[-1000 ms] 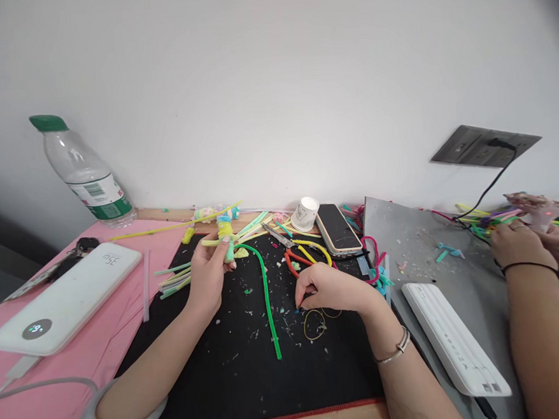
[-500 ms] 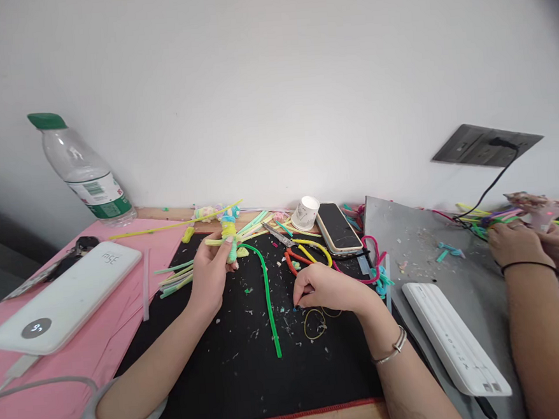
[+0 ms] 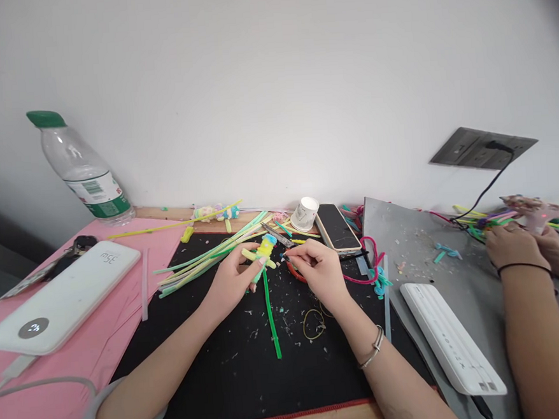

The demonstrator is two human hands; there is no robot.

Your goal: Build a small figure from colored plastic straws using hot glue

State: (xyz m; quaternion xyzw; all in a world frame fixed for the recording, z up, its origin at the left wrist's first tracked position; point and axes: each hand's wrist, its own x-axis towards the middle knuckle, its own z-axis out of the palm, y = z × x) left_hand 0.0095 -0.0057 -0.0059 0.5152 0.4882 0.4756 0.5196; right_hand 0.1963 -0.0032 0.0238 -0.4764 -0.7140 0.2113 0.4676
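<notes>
My left hand [image 3: 231, 278] is closed around a small pipe-cleaner figure [image 3: 264, 249] with a blue top, yellow middle and pale green parts. Just right of it, my right hand [image 3: 318, 269] pinches a tiny dark bit at its fingertips, too small to name. Below the figure a green pipe cleaner [image 3: 272, 325] lies on the black mat [image 3: 215, 380]. Scissors with orange handles [image 3: 294, 272] lie partly hidden behind my right hand. To the left is a bundle of pale green and yellow pipe cleaners [image 3: 183, 277].
A paper cup [image 3: 305, 215] and a phone [image 3: 338, 228] stand and lie at the back. On the left are a bottle [image 3: 88, 178] and a white power bank [image 3: 65, 298]; another power bank [image 3: 454, 338] lies right. A co-worker's hands [image 3: 519, 247] work at far right.
My left hand has moved right with the figure, which now tilts toward my right hand. My right hand has risen from the mat to beside the figure, pinching a tiny dark bit.
</notes>
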